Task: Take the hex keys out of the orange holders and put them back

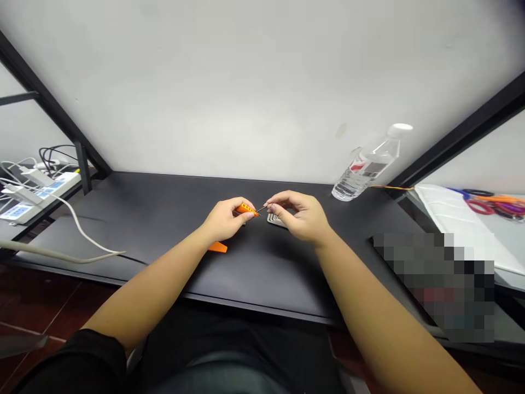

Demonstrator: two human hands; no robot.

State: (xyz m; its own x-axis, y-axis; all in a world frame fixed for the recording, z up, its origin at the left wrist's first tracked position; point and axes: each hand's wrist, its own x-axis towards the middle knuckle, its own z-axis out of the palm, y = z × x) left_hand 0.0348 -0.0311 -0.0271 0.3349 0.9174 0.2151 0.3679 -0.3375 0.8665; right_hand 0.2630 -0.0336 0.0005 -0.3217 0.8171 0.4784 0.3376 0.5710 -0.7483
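Observation:
My left hand (223, 219) is closed around a small orange holder (246, 209) with a row of holes, held just above the black desk (164, 219). My right hand (301, 216) pinches a thin metal pin (261, 208) whose tip meets the end of the orange holder. A small bundle of silvery metal keys (275, 220) lies on the desk under my right fingers. An orange piece (217, 247) lies on the desk beside my left wrist.
A clear water bottle (369, 164) leans at the back right against the white wall. A white cable (69, 219) and power strips (36, 189) are at the left. Papers (451, 219) and scissors (492, 205) lie on the right table.

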